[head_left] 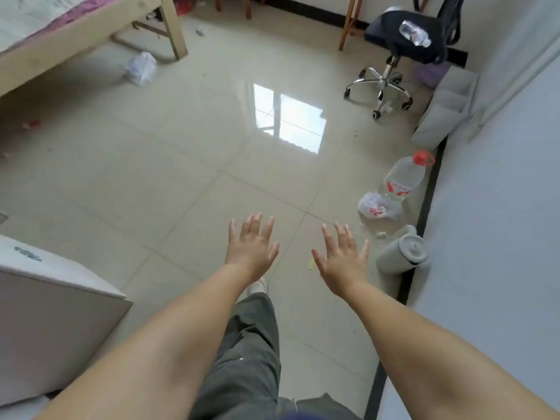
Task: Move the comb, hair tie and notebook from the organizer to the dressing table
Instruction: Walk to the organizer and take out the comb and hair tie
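Note:
Both of my arms reach out over the tiled floor with nothing in them. My left hand and my right hand are held palm down, fingers spread apart. A grey fabric organizer with several pockets leans against the right wall, far ahead of my hands; its contents are hidden. A white furniture top juts in at the lower left with a small dark item lying on it. I see no comb, hair tie or notebook.
A large water bottle, a plastic bag and a grey lidded bin stand along the right wall. A swivel chair with a small bottle on its seat is at the back right. A wooden bed frame fills the upper left.

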The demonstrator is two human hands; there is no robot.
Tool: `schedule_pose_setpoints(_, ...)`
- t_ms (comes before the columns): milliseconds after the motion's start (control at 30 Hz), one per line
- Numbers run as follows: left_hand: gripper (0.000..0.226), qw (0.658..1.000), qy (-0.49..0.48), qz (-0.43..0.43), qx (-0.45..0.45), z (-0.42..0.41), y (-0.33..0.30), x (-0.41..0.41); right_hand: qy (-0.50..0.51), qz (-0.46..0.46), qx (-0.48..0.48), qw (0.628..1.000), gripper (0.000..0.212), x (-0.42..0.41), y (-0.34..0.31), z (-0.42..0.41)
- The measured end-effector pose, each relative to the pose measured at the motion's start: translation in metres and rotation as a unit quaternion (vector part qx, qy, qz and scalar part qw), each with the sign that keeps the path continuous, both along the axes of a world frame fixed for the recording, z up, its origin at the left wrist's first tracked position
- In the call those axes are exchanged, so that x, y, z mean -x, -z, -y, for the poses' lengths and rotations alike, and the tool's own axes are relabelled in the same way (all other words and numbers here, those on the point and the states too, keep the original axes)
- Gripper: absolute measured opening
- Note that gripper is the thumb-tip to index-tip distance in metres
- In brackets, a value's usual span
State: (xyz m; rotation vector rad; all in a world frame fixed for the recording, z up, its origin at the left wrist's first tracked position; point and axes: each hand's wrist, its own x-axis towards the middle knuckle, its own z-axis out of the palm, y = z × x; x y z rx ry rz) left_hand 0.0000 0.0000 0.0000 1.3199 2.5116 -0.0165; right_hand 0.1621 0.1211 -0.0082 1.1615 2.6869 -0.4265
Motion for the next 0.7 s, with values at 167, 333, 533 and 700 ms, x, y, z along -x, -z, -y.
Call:
schedule_pose_setpoints(167,0.061,1.000,0.028,0.005,0.003,-0.088,-0.003,0.095,0.052,-0.006,0.001,0.999,0.060,0.088,-0.008,-0.088)
schedule_pose_setpoints(333,0.060,0.998,0.055,-0.014,0.007,-0.191,-0.020,0.193,0.077,-0.007,0.007,0.997,0.060,0.170,-0.020,-0.180)
schedule_pose_setpoints(533,0.059,0.994,0.101,-0.036,0.003,-0.339,-0.021,0.282,0.112,-0.010,-0.017,0.994,0.060,0.251,-0.013,-0.322)
schedule_pose_setpoints(700,0.059,0.995,0.088,-0.037,-0.006,-0.498,-0.024,0.358,0.106,-0.021,-0.038,0.993,0.061,0.332,-0.022,-0.484)
